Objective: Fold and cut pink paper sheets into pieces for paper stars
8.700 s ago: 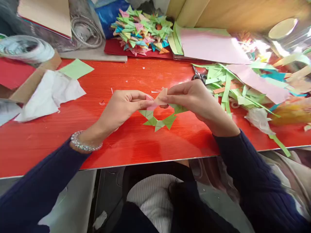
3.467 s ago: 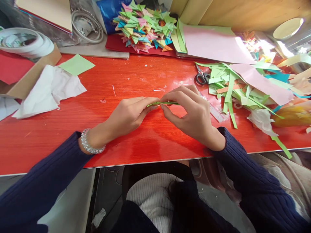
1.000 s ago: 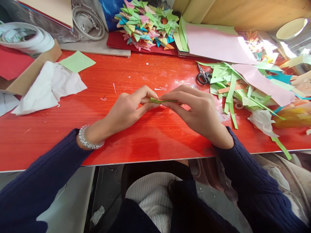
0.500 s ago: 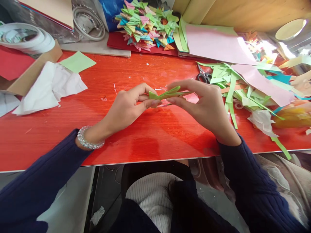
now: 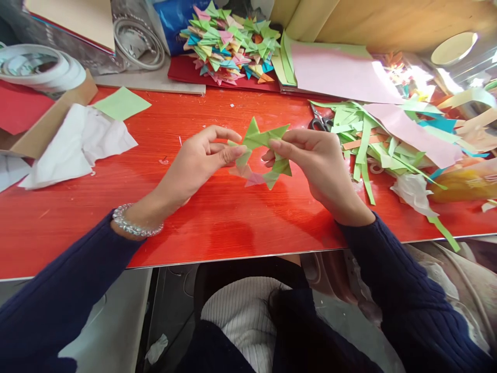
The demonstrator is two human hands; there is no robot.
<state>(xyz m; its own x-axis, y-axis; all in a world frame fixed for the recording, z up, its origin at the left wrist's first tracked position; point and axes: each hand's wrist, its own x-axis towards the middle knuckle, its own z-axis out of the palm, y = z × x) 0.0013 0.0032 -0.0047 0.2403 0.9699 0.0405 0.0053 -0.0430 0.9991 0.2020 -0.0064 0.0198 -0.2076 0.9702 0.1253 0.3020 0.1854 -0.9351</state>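
Note:
Between my two hands is an origami ring (image 5: 262,140) of folded green paper points, with a paler pinkish part at its lower left. It is held just above the red table (image 5: 217,217), its open middle facing me. My left hand (image 5: 202,166) pinches the ring's left side between thumb and fingers. My right hand (image 5: 314,166) grips the right side, its thumb lying over the front of a green point. Parts of the ring lie hidden under the fingertips.
Finished paper rings (image 5: 229,44) are piled at the back. Scissors (image 5: 320,122) lie beside green paper strips (image 5: 365,140) on the right. Pink paper sheets (image 5: 341,70) lie behind them. To the left are a green square (image 5: 123,103), crumpled tissue (image 5: 73,145) and tape rolls (image 5: 39,65).
The origami ring has turned from edge-on to facing me, so its points and open middle now show. Both hands still hold it, and my right hand's fingers have closed in on it.

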